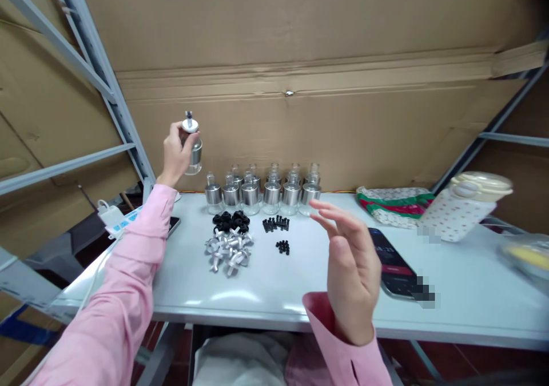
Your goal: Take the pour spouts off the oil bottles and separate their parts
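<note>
While the left hand (175, 152) pinches a small glass bottle (191, 148) in the air, up and left of the bottle row (262, 191), a fingertip slip could drop it onto the surface (300, 283). Right hand (349, 271) hovers wide, empty, right of that row, near a phone (392, 263); a sweep might knock bottles.

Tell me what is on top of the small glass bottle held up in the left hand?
The small glass bottle carries a white cap with a dark stem; the left hand covers its near side.
</note>
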Motion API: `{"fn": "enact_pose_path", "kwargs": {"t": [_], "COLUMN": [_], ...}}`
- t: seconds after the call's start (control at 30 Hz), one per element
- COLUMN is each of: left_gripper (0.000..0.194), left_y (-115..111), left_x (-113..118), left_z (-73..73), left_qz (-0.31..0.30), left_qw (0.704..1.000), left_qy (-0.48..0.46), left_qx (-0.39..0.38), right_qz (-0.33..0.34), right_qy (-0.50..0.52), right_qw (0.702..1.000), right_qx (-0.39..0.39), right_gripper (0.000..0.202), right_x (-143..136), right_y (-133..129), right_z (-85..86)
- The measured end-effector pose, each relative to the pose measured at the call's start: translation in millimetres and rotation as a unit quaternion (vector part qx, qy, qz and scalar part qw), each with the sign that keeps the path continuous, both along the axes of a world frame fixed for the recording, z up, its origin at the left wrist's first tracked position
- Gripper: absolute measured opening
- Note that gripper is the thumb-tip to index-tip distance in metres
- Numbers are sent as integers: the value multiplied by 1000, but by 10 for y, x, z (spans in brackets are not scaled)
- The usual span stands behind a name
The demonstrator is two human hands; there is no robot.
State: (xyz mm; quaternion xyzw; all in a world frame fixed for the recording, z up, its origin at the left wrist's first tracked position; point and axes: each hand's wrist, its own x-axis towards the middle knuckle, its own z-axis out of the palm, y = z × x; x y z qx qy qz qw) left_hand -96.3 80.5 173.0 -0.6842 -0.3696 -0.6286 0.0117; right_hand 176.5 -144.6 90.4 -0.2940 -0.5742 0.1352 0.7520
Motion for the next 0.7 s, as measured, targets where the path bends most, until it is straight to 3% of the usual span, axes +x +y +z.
{"fn": "enact_pose_path", "kwargs": {"t": [0.1,0.17,0.27,0.33,0.4,0.47,0.53,0.6,0.63,0.7], "left_gripper": [33,31,29,29,30,34,38,41,42,44], "left_y": [-600,-992,-1443,-1604,-1652,-1626,-1580,-1559,-1564,-1597], "left_x": [380,676,1040,1183,1251,1270,1274,1283,1291,1309], "left_z": [16,-66,-272,-418,-536,-610,-644,-656,-659,-662], "left_qz": [-66,-178,-360,-445,-501,-561,-602,-622,-627,-640], "left_qw": [998,983,921,866,820,773,735,708,692,651], "left_qy": [17,-5,-47,-79,-86,-49,-20,-29,-43,-75], "left_qx": [5,-35,-140,-213,-263,-293,-310,-334,-354,-402], "right_qz": [23,44,45,9,-14,13,98,246,335,506], "right_qy": [-9,-40,-89,-87,-52,-17,5,38,69,142], "right_qw": [998,992,983,983,985,983,973,940,908,811], "right_qx": [-65,-115,-154,-161,-166,-182,-209,-235,-243,-256], "right_gripper": [28,51,86,89,78,69,59,50,51,61], "right_x": [-82,-189,-398,-518,-581,-577,-522,-448,-414,-360], "right_y": [52,121,187,195,185,166,138,106,88,52], "right_z": [-175,-320,-541,-659,-731,-757,-762,-783,-805,-868]}}
